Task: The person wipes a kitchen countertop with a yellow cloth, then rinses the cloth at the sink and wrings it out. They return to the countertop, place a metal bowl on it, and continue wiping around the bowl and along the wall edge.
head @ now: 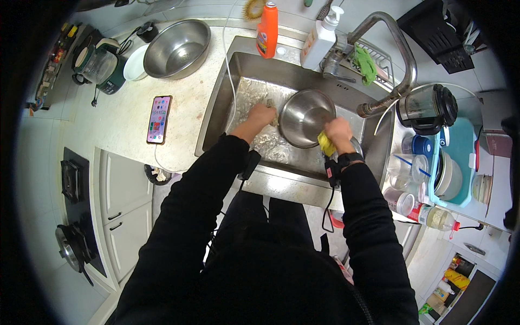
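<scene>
Both hands are inside the stainless-steel sink (pixel 215 109), where shallow water ripples on the left. My left hand (pixel 260 115) is closed around a greyish-beige cloth or scrubber (pixel 273 115), mostly hidden by the fingers. A round stainless-steel bowl (pixel 302 115) rests between the hands, its hollow facing up. On its right side, my right hand (pixel 339 131) grips a yellow cloth (pixel 326 144) near the rim. Part of another shiny metal piece (pixel 357 147) shows behind the right wrist; what it is cannot be made out.
An orange bottle (pixel 267 32), a white pump bottle (pixel 319 42) and the faucet (pixel 402 77) line the sink's back edge. Left on the counter are a large metal basin (pixel 178 50) and a phone (pixel 159 120). Plastic containers (pixel 406 165) and a turquoise dish rack (pixel 463 195) stand right.
</scene>
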`<state>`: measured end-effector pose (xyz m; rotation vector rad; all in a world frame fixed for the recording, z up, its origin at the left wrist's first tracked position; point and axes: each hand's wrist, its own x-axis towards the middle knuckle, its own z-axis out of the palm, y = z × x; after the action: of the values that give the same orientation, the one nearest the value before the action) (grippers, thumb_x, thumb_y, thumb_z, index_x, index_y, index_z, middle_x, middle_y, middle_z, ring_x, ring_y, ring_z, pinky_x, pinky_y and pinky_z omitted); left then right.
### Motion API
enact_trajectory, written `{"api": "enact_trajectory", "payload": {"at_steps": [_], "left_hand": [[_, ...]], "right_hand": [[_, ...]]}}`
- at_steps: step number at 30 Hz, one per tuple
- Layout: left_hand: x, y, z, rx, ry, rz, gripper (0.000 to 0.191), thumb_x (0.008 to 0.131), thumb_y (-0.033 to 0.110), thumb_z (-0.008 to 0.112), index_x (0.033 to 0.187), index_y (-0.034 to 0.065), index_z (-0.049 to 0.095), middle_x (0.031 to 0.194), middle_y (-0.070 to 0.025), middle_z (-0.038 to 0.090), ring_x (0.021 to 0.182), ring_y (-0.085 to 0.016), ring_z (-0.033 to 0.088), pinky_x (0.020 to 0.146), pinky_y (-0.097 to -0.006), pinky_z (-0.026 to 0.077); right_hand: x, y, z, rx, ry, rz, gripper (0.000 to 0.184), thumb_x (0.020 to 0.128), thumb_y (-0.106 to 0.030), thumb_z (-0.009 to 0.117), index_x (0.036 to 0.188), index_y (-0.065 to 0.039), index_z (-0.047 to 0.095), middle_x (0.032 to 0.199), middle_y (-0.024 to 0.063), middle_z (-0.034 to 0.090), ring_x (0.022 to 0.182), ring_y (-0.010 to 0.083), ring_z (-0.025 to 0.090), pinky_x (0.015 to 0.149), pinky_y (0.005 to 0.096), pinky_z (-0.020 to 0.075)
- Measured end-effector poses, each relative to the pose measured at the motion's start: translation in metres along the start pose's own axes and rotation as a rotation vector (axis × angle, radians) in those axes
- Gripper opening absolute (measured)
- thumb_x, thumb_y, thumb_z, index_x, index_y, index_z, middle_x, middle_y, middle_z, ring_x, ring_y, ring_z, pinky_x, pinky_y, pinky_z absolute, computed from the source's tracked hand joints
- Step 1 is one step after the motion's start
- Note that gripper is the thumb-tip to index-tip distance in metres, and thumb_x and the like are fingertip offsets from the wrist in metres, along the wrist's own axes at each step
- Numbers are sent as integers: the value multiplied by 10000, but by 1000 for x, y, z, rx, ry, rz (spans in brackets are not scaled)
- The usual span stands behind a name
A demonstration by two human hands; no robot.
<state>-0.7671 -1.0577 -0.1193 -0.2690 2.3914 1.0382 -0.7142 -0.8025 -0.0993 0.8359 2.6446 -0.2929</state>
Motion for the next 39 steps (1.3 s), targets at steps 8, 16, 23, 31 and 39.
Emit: {"api": "enact_trajectory", "payload": {"at_steps": [8,16,23,31,39], "left_hand": [[11,-12,14,-197,-22,-4,404,823,279,580,1074,-37,561,944,-152,610,849,-269,573,752,-382,454],[-9,11,22,-428,-286,-109,320,827,280,561,1000,15,607,806,-59,594,664,-158,506,575,-321,393],[-22,19,28,-494,-359,-99,245,818,255,564,965,63,605,775,-24,546,639,-126,448,547,-299,350],[-27,24,38,-538,-402,-161,181,839,202,551,988,100,568,818,8,508,715,-108,451,618,-278,387],[-33,60,70,-572,-503,-107,265,813,161,578,1076,125,579,1008,2,555,887,-131,498,726,-318,443]], "right_hand": [[37,87,98,168,-224,59,385,783,-328,607,1007,-24,681,1087,217,632,1069,336,591,898,409,472],[58,60,-47,616,73,-458,504,887,-212,595,1352,-69,461,1216,162,587,1129,215,546,947,306,408],[72,44,-103,690,-160,-731,483,922,-129,535,1391,-189,438,1340,97,502,1202,188,457,1008,302,347],[63,105,-49,405,-117,-386,321,867,-153,603,1182,-92,621,956,149,681,860,220,640,824,333,480],[9,108,12,1086,-391,-142,265,902,-94,601,1154,-13,600,933,24,645,826,116,599,736,243,482]]}}
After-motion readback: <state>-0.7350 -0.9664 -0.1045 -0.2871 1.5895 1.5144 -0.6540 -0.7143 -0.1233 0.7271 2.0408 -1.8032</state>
